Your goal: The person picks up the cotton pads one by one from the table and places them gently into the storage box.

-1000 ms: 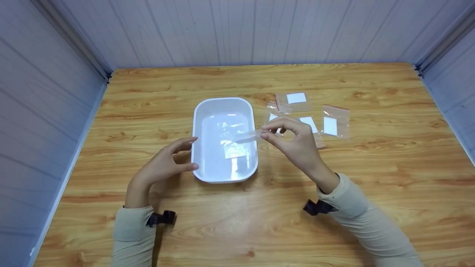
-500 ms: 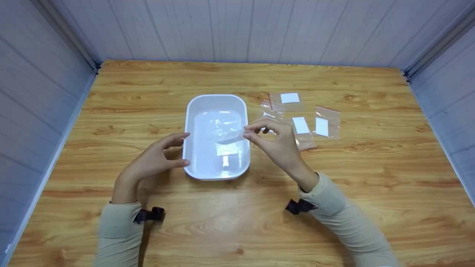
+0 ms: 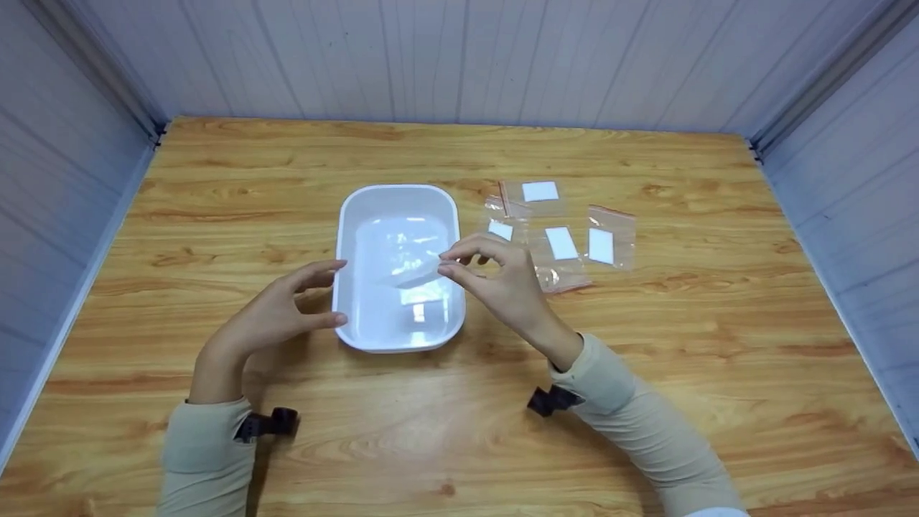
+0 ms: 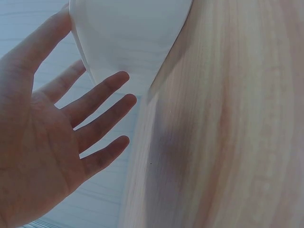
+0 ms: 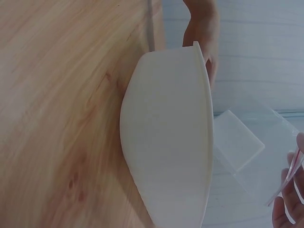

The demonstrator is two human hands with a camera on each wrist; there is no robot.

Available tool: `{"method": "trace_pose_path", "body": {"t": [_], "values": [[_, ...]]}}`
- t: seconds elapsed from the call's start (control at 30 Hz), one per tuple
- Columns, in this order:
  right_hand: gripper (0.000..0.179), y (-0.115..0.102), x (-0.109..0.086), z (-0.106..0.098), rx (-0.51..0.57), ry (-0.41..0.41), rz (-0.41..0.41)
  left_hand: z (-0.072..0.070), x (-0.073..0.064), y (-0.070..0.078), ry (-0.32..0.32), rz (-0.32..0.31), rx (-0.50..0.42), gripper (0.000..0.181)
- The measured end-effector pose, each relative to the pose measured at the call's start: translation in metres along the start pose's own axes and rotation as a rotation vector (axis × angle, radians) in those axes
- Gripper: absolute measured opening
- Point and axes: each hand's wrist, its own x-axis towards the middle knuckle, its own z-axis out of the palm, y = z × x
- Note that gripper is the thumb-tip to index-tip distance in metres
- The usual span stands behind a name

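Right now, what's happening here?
A person's right hand pinches a clear zip bag with a white piece inside, above the white tub. Their left hand is at the tub's left rim. The bag is not released yet. Four similar bags lie on the table, right of the tub.

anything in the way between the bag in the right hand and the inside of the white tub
Nothing visible: the right hand pinches the bag above the white tub, and the left hand is at the opposite rim. Glare makes the tub's floor hard to read.
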Motion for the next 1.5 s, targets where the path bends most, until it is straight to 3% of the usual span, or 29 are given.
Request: {"method": "trace_pose_path", "body": {"t": [0.4,0.97,1.5], "values": [[0.010,0.013,0.005,0.020,0.005,-0.030,-0.032,-0.002,-0.001,-0.002,0.006,0.034,0.013,0.086],[0.011,0.029,0.004,0.032,-0.139,-0.131,0.014,0.000,0.000,-0.001,0.009,0.028,0.019,0.082],[0.021,0.022,-0.004,0.038,-0.070,-0.267,0.006,0.000,-0.001,0.001,0.010,0.031,-0.009,0.083]]}}
